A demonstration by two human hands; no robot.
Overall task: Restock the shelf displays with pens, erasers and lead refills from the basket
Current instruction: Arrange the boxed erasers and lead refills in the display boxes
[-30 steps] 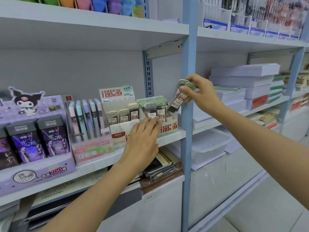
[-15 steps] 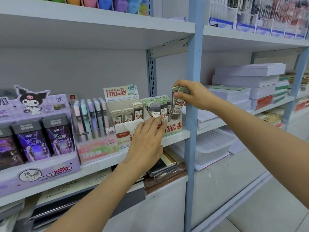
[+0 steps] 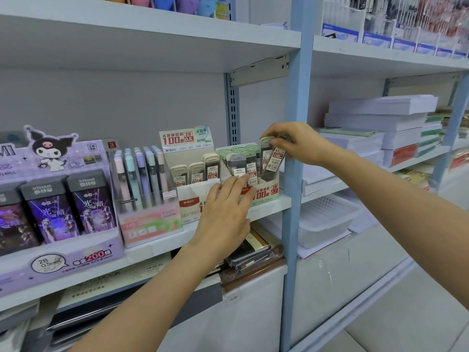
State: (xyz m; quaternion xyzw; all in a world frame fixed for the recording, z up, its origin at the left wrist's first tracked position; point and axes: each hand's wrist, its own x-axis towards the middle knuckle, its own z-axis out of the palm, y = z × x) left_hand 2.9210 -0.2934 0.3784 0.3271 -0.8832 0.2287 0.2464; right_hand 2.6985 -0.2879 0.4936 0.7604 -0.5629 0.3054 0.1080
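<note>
My right hand (image 3: 297,143) is up at the right end of the middle shelf (image 3: 269,203), its fingers (image 3: 276,142) and thumb pinched on the capped tops of what look like two lead refill cases (image 3: 276,160). The cases hang tilted over the back right corner of the 0.7 display box (image 3: 266,193), their lower ends just inside it, and one shows a red-and-white 0.7 label. That box stands hard against the blue upright post (image 3: 291,174) and is already packed with rows of green-capped cases. My left hand (image 3: 225,209) lies flat against the box's front, its fingers (image 3: 237,185) straight and a little spread, the tips touching the front row of cases and gripping nothing. Just to the left is the 0.5 display box (image 3: 193,196), with a few beige-capped cases in it. Further left come the pastel pencils in the Fruit Soda stand (image 3: 149,219) and then the purple Kuromi lead box (image 3: 58,252). Past the post, a white plastic basket (image 3: 327,219) sits on the lower shelf, with stacks of white paper (image 3: 375,118) above it.
</note>
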